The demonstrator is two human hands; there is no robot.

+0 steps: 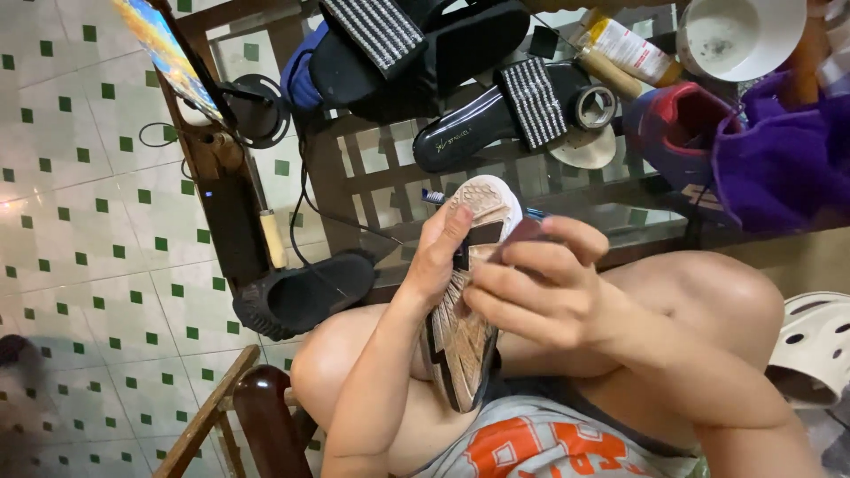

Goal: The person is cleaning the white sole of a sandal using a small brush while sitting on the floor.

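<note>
A sneaker (469,327) rests sole-up on my lap, its worn tan and black sole facing me and its toe pointing away. My left hand (440,252) grips the sneaker's left edge near the toe, thumb on the sole. My right hand (544,288) lies over the middle of the sole, fingers closed on a small dark reddish piece (522,232) pressed against it. What that piece is I cannot tell.
A glass-topped table (398,177) ahead carries black striped sandals (518,111), a tape roll (591,106), a bottle (624,49), a white bowl (739,35), a red-blue shoe (677,128) and purple cloth (784,164). A black shoe (305,292) hangs at the table's edge. White clog (810,345) at right; wooden chair (235,412) below left.
</note>
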